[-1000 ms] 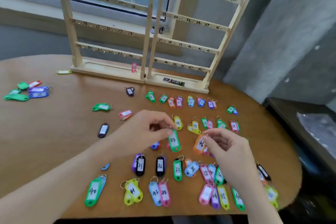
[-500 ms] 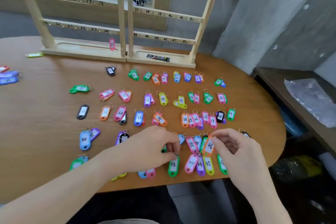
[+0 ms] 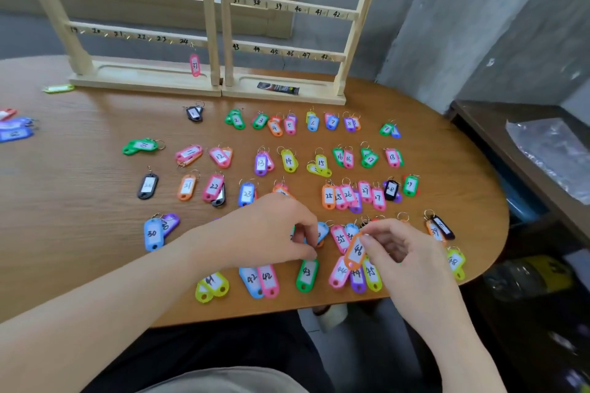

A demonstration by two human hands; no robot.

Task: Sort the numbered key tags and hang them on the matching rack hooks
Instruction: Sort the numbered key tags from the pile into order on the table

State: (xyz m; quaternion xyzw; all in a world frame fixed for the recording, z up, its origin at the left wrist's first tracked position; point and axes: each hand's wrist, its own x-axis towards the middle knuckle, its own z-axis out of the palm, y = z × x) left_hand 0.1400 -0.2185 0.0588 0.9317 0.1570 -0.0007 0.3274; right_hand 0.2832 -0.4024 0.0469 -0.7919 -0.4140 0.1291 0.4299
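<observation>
Several coloured numbered key tags lie in rows on the wooden table [image 3: 79, 233]. My left hand [image 3: 274, 230] pinches the top of a green tag marked 43 [image 3: 307, 274], which hangs down to the table near the front edge. My right hand [image 3: 392, 249] pinches an orange tag marked 46 [image 3: 356, 252] by its ring end, just above the pink and purple 44 tags [image 3: 340, 274]. Two wooden racks [image 3: 217, 25] with numbered hooks stand at the back. A pink tag [image 3: 194, 64] hangs under hook 24.
A small pile of blue and red tags [image 3: 14, 129] lies at the far left. A lone yellow-green tag [image 3: 59, 88] rests by the left rack's base, and a dark packet [image 3: 278, 88] lies on the right rack's base. A dark shelf with plastic wrap [image 3: 549, 150] stands right.
The view has tilted down and closer to the table. Both hands have come nearer the front edge with their tags; the green 43 now touches down by the 42 tags.
</observation>
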